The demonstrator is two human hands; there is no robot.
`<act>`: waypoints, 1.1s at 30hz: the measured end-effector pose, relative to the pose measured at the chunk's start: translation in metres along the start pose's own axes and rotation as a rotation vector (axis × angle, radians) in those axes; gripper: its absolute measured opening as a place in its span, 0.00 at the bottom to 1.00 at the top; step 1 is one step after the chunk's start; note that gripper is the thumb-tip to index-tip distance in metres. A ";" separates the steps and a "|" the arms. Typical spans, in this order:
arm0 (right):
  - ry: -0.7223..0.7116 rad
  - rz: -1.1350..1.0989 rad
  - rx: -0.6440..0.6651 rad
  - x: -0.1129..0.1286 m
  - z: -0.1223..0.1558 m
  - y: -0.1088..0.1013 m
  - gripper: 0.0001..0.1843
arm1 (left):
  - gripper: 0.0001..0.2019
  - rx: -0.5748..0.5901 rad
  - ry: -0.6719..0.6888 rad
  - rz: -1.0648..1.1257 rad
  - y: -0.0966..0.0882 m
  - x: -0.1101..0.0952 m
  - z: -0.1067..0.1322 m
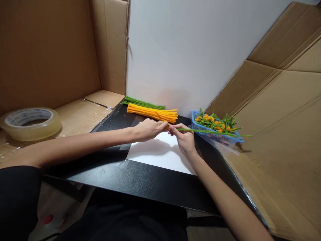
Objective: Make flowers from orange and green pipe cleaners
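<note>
Both hands meet above a white sheet of paper [152, 155]. My left hand [149, 130] is closed in a pinch at a small orange pipe cleaner [169, 126], most of which the fingers hide. My right hand [185, 139] pinches a long green pipe cleaner [213, 131] against it; the green stem points out to the right, passing in front of a blue basket [194, 120]. Just behind my left hand lies a bundle of yellow-orange pipe cleaners [152, 112]. A bundle of green pipe cleaners [145, 102] rests behind that.
The blue basket holds several green-and-orange pipe cleaner pieces [218, 124]. A roll of clear tape [30, 124] sits on cardboard at the left. Cardboard panels [281, 100] flank the black table [140, 180], and a pale wall [185, 50] stands behind it.
</note>
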State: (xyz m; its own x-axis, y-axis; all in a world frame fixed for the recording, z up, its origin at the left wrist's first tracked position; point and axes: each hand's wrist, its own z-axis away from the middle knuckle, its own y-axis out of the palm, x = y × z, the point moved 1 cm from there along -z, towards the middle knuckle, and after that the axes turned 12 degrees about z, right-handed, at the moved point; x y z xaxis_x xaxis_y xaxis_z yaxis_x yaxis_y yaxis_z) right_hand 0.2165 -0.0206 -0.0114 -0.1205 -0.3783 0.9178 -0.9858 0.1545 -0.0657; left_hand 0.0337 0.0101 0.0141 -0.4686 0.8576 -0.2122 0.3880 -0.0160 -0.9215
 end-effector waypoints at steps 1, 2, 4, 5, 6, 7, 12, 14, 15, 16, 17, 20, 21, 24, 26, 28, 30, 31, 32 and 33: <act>0.009 0.002 -0.020 0.000 -0.001 -0.002 0.15 | 0.14 -0.012 -0.006 0.008 -0.002 0.001 0.000; 0.025 -0.006 -0.044 -0.001 -0.003 -0.005 0.15 | 0.15 -0.028 -0.012 0.024 -0.004 0.004 -0.001; 0.078 -0.052 -0.098 -0.001 -0.007 -0.013 0.16 | 0.17 -0.076 -0.023 0.068 -0.011 0.013 -0.004; 0.106 -0.082 -0.119 -0.001 -0.009 -0.017 0.17 | 0.16 -0.109 -0.015 0.097 -0.015 0.018 -0.006; 0.132 -0.111 -0.133 -0.002 -0.010 -0.021 0.18 | 0.13 -0.150 -0.001 0.125 -0.020 0.023 -0.007; 0.155 -0.140 -0.143 -0.002 -0.011 -0.023 0.19 | 0.11 -0.202 0.012 0.149 -0.024 0.027 -0.009; 0.216 -0.232 -0.117 -0.001 -0.011 -0.023 0.19 | 0.06 -0.454 0.074 0.239 -0.037 0.034 -0.011; 0.205 -0.240 -0.120 0.000 -0.011 -0.022 0.19 | 0.06 -0.527 0.075 0.269 -0.037 0.034 -0.010; 0.196 -0.243 -0.128 0.001 -0.011 -0.023 0.19 | 0.05 -0.547 0.072 0.282 -0.036 0.033 -0.010; 0.186 -0.243 -0.137 0.001 -0.011 -0.024 0.20 | 0.06 -0.560 0.068 0.292 -0.036 0.033 -0.009; 0.177 -0.242 -0.142 0.002 -0.012 -0.024 0.20 | 0.06 -0.564 0.065 0.295 -0.035 0.033 -0.009; 0.159 -0.229 -0.139 0.003 -0.012 -0.026 0.19 | 0.06 -0.542 0.073 0.264 -0.035 0.033 -0.009; 0.160 -0.222 -0.130 0.003 -0.012 -0.026 0.19 | 0.07 -0.527 0.081 0.247 -0.036 0.033 -0.009; 0.175 -0.212 -0.096 0.002 -0.010 -0.023 0.19 | 0.07 -0.491 0.100 0.206 -0.038 0.032 -0.008; 0.185 -0.219 -0.084 0.003 -0.010 -0.022 0.21 | 0.08 -0.480 0.105 0.195 -0.040 0.032 -0.008; 0.189 -0.236 -0.083 0.003 -0.010 -0.022 0.22 | 0.08 -0.452 0.114 0.199 -0.041 0.032 -0.009; 0.184 -0.246 -0.079 0.004 -0.012 -0.024 0.22 | 0.07 -0.395 0.125 0.199 -0.042 0.031 -0.010; 0.178 -0.245 -0.076 0.005 -0.013 -0.025 0.22 | 0.07 -0.359 0.130 0.189 -0.042 0.031 -0.010; 0.171 -0.241 -0.072 0.005 -0.013 -0.026 0.21 | 0.07 -0.325 0.137 0.173 -0.041 0.031 -0.010; 0.164 -0.236 -0.069 0.005 -0.014 -0.027 0.21 | 0.07 -0.294 0.147 0.154 -0.041 0.030 -0.010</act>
State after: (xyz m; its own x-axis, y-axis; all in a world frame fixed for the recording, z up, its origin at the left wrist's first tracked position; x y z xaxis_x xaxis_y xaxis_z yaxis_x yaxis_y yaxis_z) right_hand 0.2437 -0.0140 -0.0002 0.1369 -0.2591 0.9561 -0.9735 0.1436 0.1783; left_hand 0.0114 0.0413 0.0486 -0.2762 0.9216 -0.2727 0.6669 -0.0206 -0.7449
